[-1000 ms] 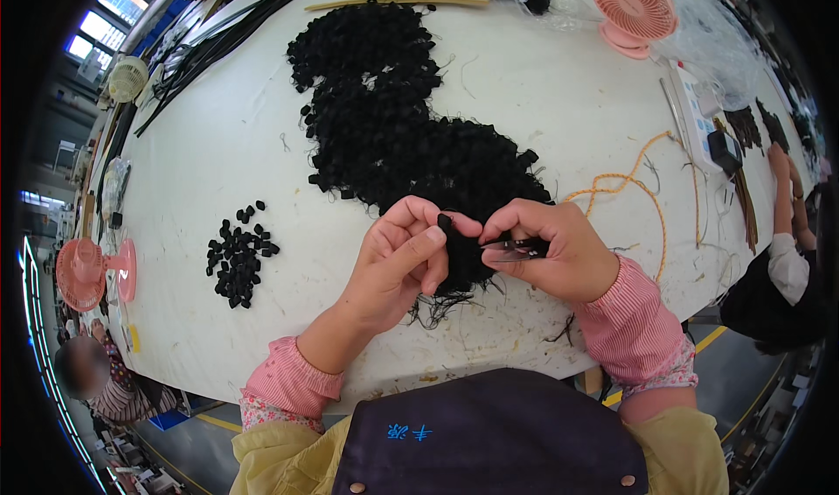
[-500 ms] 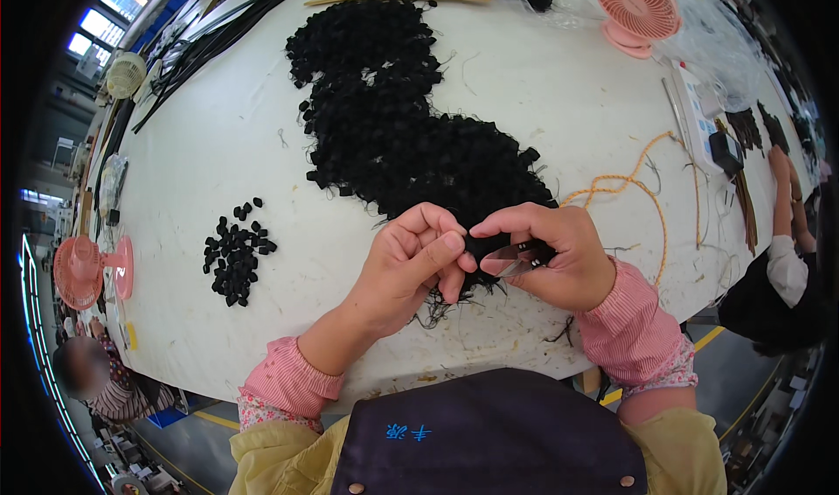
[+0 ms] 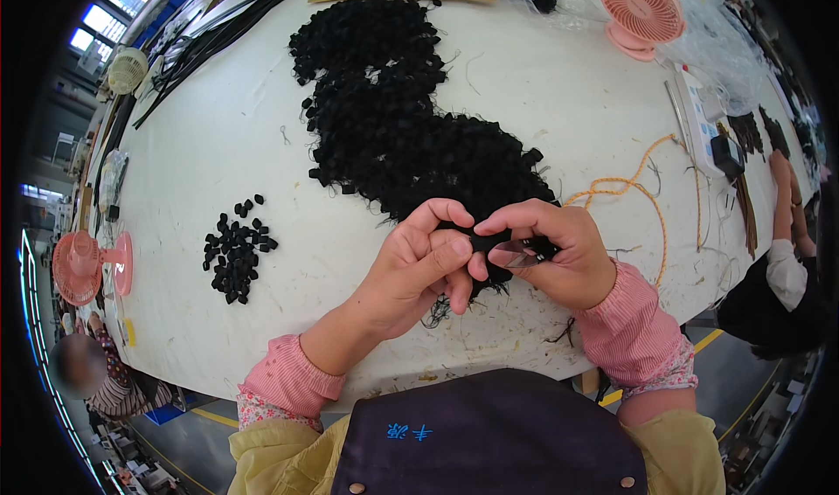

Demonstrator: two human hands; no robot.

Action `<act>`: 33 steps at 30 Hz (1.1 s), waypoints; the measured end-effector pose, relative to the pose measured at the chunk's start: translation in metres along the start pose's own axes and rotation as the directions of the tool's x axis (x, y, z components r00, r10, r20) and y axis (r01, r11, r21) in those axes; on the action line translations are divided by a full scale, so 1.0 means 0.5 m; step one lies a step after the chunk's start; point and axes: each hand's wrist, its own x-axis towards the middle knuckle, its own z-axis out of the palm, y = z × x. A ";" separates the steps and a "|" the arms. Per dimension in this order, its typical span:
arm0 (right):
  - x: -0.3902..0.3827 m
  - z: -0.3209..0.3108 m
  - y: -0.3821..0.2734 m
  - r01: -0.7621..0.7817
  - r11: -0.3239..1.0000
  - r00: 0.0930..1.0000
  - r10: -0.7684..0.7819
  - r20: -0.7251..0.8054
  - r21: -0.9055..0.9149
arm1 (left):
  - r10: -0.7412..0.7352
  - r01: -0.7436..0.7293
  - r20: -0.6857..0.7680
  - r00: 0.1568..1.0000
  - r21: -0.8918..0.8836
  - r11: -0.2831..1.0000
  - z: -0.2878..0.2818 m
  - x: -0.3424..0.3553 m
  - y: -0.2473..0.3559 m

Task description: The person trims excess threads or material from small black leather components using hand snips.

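Observation:
My left hand (image 3: 419,263) is closed in a pinch in front of the pile, its fingertips on a small black piece (image 3: 482,242). Right beside it, my right hand (image 3: 564,255) is wrapped around thread snips (image 3: 514,256), whose shiny blades lie close to my left fingertips. The right index fingertip comes up against the black piece too. Just beyond both hands spreads a large heap of small black pieces (image 3: 376,128) with loose threads sticking out. A smaller cluster of black pieces (image 3: 236,259) lies to the left, with no long threads visible on it.
Pink fans stand at the far right (image 3: 641,10) and the left edge (image 3: 79,266) of the white table (image 3: 350,338). An orange cord (image 3: 629,180) lies right of the heap, near a white power strip (image 3: 696,119). Other people sit at both sides.
My hands have drawn slightly closer, and more of a black piece now shows between my fingertips. The snips stay in my right hand; the piles look the same.

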 end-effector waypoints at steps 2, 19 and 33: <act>-0.001 0.005 0.005 0.030 1.000 0.999 -0.030 -0.019 0.006 | -0.015 0.014 0.017 1.000 0.010 1.000 0.001 0.000 -0.002; 0.001 0.002 0.016 0.330 0.777 0.915 -0.403 -0.019 -0.536 | 0.617 -0.364 0.230 0.753 0.926 0.100 0.010 0.003 -0.012; -0.007 0.017 0.028 0.329 0.794 0.920 -0.391 -0.016 -0.511 | 0.378 -0.298 -0.064 0.924 0.502 0.812 0.006 0.001 -0.032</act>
